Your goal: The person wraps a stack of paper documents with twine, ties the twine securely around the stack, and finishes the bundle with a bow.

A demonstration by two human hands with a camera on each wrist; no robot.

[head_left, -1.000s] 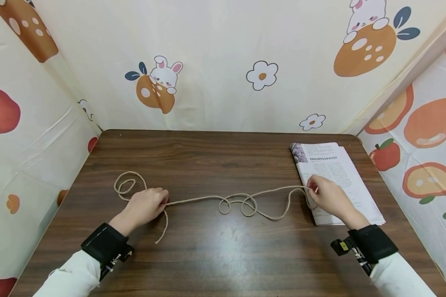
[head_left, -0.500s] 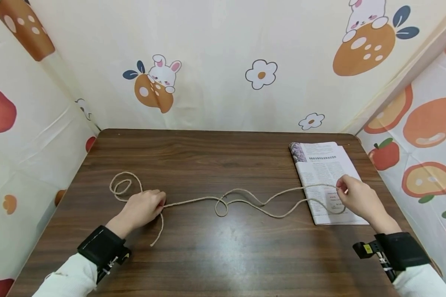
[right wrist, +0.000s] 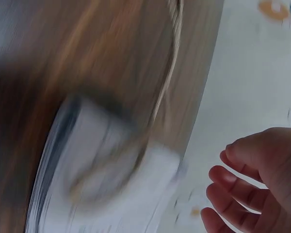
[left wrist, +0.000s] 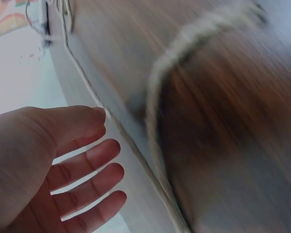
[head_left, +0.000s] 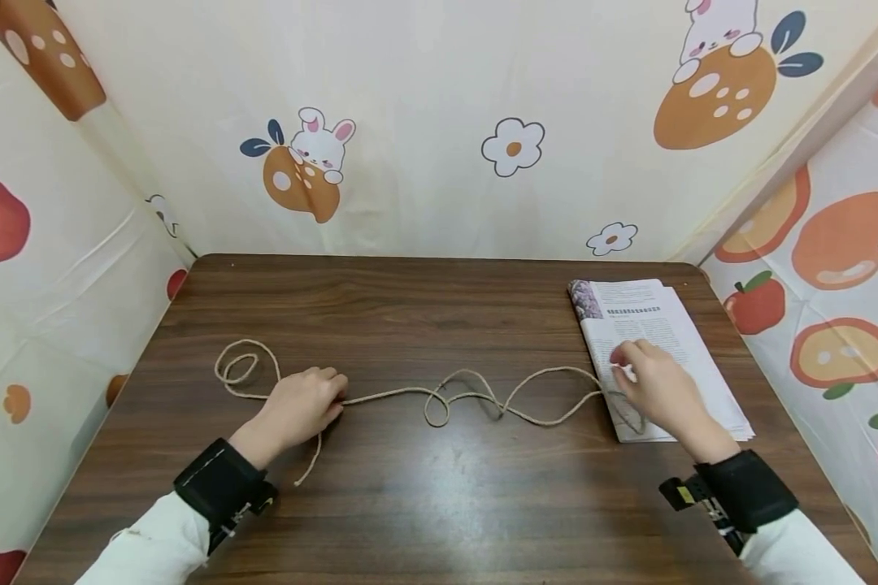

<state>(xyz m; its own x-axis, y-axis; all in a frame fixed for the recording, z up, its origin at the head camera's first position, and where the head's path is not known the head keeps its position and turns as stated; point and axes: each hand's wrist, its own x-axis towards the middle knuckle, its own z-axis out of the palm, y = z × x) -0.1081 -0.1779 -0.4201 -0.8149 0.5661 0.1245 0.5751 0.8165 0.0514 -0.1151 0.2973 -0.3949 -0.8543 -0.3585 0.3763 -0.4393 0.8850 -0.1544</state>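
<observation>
A thin beige rope (head_left: pixel 388 395) runs across the table, with a coil at the left, a small round loop near the middle and wider bends at the right. My left hand (head_left: pixel 300 406) is over its left part; in the left wrist view the fingers (left wrist: pixel 99 155) are relaxed and spaced, and the rope passes right by the thumb tip. My right hand (head_left: pixel 662 394) hovers above the printed booklet (head_left: pixel 622 325), fingers loosely bent. In the right wrist view nothing lies between those fingers (right wrist: pixel 237 184), and the rope's right bend is blurred over the pages.
The dark wooden table (head_left: pixel 439 504) ends at a wall cover (head_left: pixel 424 162) printed with rabbits and flowers. Side covers stand left and right. A short rope tail (head_left: pixel 309 467) sticks out below my left hand.
My right hand drew the rope rightward, undoing one small loop, then released it and came back left. My left hand has slid a little right while the rope's tail stayed put.
</observation>
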